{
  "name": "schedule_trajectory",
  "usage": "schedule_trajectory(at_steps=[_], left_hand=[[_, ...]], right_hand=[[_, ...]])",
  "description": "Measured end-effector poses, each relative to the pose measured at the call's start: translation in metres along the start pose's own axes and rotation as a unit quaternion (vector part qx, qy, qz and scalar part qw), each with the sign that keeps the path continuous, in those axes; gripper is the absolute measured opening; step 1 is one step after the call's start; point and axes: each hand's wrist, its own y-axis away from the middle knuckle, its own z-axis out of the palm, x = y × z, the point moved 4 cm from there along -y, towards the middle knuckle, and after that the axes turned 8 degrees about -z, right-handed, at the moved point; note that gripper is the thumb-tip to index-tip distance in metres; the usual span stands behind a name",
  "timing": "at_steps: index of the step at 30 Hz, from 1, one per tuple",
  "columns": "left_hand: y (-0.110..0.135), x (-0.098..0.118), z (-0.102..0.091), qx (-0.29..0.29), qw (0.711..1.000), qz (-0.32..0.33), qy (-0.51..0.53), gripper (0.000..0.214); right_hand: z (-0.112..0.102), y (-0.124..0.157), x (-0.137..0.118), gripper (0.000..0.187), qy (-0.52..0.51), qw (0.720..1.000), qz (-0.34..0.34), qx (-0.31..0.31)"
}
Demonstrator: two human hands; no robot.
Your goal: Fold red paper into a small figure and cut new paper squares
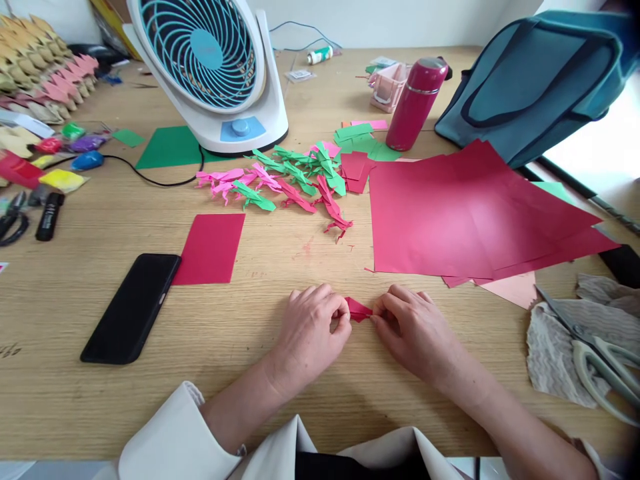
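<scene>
Between my two hands, just above the table, is a small folded piece of red paper (358,310). My left hand (313,323) pinches its left end between thumb and forefinger. At the other end, my right hand (413,327) pinches a narrow tip the same way. Beyond my hands lies a red folded paper figure (331,203) with thin legs, among several green folded figures (293,167) and pink folded figures (225,179). Large red paper sheets (450,213) are stacked to the right, and a smaller red sheet (213,248) lies to the left.
A black phone (133,310) overlaps the small red sheet. Scissors (595,353) rest on a crumpled cloth (555,327) at right. A fan (240,133), a red bottle (417,103) and a teal bag (535,87) stand at the back. A cable (150,182) runs left from the fan.
</scene>
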Motion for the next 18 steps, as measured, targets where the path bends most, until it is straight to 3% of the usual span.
schedule_trajectory(at_steps=[5, 12, 18], left_hand=[[0.001, 0.000, 0.003, 0.015, 1.000, 0.005, -0.010, 0.011], [0.001, -0.001, 0.004, 0.024, 1.000, 0.014, -0.002, 0.010], [0.000, -0.001, 0.004, 0.028, 1.000, 0.014, 0.001, 0.010]], right_hand=[[-0.008, 0.009, 0.005, 0.013, -0.051, 0.998, -0.035, 0.012], [-0.007, 0.032, -0.004, 0.029, 0.062, 0.971, -0.229, 0.016], [0.000, 0.035, -0.005, 0.037, 0.099, 0.961, -0.256, 0.014]])
